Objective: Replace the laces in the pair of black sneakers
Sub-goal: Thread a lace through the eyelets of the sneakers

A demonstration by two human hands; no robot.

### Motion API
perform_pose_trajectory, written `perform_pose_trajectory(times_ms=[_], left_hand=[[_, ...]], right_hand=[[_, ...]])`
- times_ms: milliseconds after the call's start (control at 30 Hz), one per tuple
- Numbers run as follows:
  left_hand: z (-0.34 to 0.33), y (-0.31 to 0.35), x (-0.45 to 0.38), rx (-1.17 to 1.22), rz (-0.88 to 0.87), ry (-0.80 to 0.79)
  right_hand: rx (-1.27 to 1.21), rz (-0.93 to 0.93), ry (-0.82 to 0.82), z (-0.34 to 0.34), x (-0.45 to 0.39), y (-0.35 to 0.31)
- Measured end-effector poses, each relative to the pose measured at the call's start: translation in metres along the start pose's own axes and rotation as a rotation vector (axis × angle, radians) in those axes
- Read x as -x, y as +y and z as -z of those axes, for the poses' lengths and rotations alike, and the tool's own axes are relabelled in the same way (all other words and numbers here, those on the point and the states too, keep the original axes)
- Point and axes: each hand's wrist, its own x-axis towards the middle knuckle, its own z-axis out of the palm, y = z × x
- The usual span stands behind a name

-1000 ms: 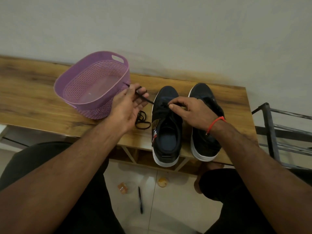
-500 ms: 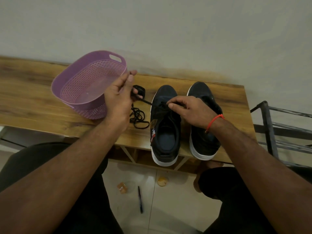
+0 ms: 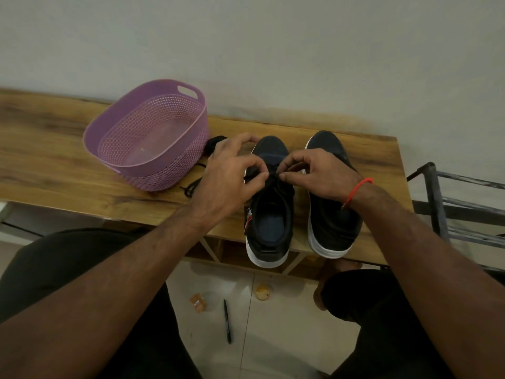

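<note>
We see our left hand (image 3: 232,173) and right hand (image 3: 317,173) meeting over the nearer-left of two black fabric sneakers with white soles (image 3: 270,203). Each hand's thumb and forefinger are closed in a pinch on the thin black lace (image 3: 273,175) at the eyelets, while the other fingers curl loosely. It looks like a threading or tightening step, though the dark lace against dark fabric makes the exact eyelet hard to tell. To do it well, we should keep both ends even, pull gently and feed the tip straight through.

The second sneaker (image 3: 332,214) stands just beside the first, on a brown wooden bench (image 3: 54,160). Loose black laces (image 3: 195,184) lie between the left sneaker and one purple perforated plastic basket (image 3: 147,135). We count two sneakers, one basket and two hands.
</note>
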Motion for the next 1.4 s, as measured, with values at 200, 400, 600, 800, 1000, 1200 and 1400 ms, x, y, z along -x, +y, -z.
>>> perform_pose_trajectory(times_ms=[200,400,600,800,1000,1200,1400], left_hand=[[0.002,0.0,0.0,-0.116,-0.028,-0.034],[0.0,0.004,0.001,-0.19,-0.05,-0.007],[0.001,0.006,-0.003,-0.266,-0.11,-0.012],[0.003,0.008,-0.005,-0.415,-0.174,-0.04],[0.003,0.007,-0.011,-0.231,-0.064,-0.029],[0.001,0.002,-0.014,-0.001,0.087,-0.08],[0.01,-0.004,-0.014,-0.041,0.124,-0.147]], right_hand=[[-0.019,0.025,-0.008,-0.001,-0.002,0.004],[-0.033,0.055,-0.024,-0.003,-0.003,0.006],[-0.044,0.061,-0.024,-0.003,-0.003,0.009],[-0.027,0.105,0.001,-0.007,-0.004,0.007],[-0.032,0.079,-0.025,-0.004,-0.003,0.007],[-0.015,0.086,-0.049,-0.005,-0.002,0.005],[-0.017,0.07,-0.016,-0.006,-0.003,0.004]])
